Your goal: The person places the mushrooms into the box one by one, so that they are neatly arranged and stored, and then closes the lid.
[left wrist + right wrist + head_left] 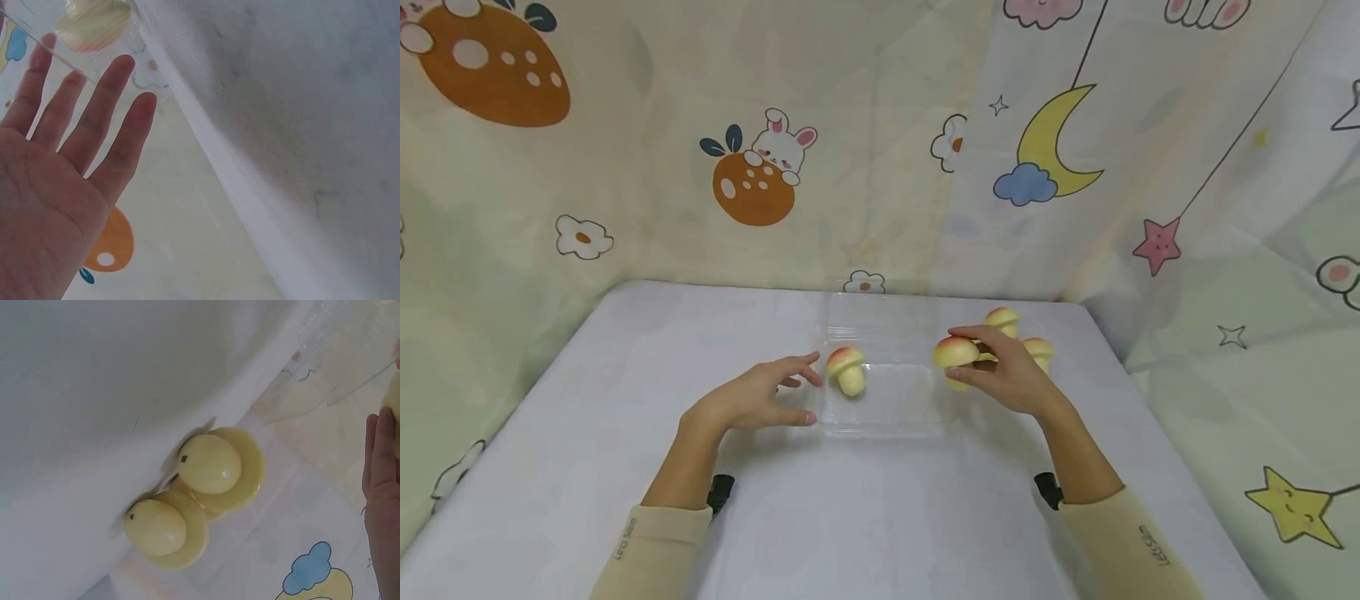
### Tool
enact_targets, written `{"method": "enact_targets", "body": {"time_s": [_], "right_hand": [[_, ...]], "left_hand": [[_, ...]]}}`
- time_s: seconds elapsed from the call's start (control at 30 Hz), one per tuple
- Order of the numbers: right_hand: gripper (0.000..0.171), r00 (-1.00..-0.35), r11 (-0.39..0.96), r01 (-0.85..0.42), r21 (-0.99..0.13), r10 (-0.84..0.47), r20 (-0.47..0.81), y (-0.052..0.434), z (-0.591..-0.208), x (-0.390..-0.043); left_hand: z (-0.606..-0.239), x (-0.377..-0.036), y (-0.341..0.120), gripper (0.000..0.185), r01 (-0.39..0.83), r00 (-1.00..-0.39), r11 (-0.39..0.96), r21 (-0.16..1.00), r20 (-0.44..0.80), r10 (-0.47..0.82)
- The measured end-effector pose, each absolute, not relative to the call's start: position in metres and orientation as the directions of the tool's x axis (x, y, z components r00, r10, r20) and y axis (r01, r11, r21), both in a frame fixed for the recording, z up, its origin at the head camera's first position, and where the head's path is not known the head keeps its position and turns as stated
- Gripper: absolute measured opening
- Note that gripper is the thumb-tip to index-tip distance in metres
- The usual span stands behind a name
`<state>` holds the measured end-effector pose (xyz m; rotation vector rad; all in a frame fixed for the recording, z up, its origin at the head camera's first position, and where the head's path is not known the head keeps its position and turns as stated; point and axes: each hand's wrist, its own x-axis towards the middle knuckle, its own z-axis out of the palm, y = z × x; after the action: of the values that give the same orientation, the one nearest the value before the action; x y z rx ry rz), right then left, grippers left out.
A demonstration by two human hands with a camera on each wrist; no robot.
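A clear plastic box (904, 404) lies on the table with its lid raised at the back. Inside its left end rests a toy mushroom (850, 372) with a pale yellow stem and a reddish cap. My left hand (752, 395) is beside the box's left wall, fingers spread and nothing in the palm; the left wrist view shows the same spread fingers (111, 109). Over the box's right edge, my right hand (1009, 371) grips another mushroom (955, 352) by its cap, between thumb and fingers. The right wrist view catches only part of this hand (382, 481).
Beyond my right hand stand more mushrooms, one at the back (1002, 318) and one nearer (1039, 348), close together. The white-covered table (880, 508) ends at a patterned cloth backdrop (865, 167). Cloth also hangs at both sides.
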<state>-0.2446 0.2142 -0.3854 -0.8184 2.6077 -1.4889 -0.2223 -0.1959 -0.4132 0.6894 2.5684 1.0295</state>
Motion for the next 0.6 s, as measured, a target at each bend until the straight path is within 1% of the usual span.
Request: {"method": "enact_targets", "body": {"time_s": [0.07,0.17,0.3,0.4,0.6], "right_hand": [[0.059,-0.862,0.391,-0.414,-0.822,-0.459,0.215,0.209,-0.386,-0.246],[0.059,-0.854,0.373,-0.421,-0.827,-0.469,0.224,0.204,-0.387,-0.248],[0.058,-0.848,0.361,-0.432,-0.826,-0.475,0.235,0.200,-0.387,-0.252],[0.058,-0.852,0.365,-0.417,-0.833,-0.475,0.218,0.196,-0.390,-0.255],[0.057,-0.854,0.356,-0.407,-0.842,-0.476,0.212,0.191,-0.395,-0.258]], "left_hand": [[-0.413,-0.222,-0.198,0.073,0.320,-0.846,0.631,0.707,-0.087,0.527],[-0.413,-0.221,-0.199,0.065,0.323,-0.844,0.626,0.709,-0.082,0.529],[-0.413,-0.223,-0.198,0.066,0.331,-0.840,0.621,0.711,-0.077,0.537],[-0.414,-0.222,-0.197,0.066,0.324,-0.845,0.629,0.707,-0.083,0.528],[-0.413,-0.220,-0.198,0.060,0.329,-0.844,0.637,0.697,-0.086,0.530]]}}
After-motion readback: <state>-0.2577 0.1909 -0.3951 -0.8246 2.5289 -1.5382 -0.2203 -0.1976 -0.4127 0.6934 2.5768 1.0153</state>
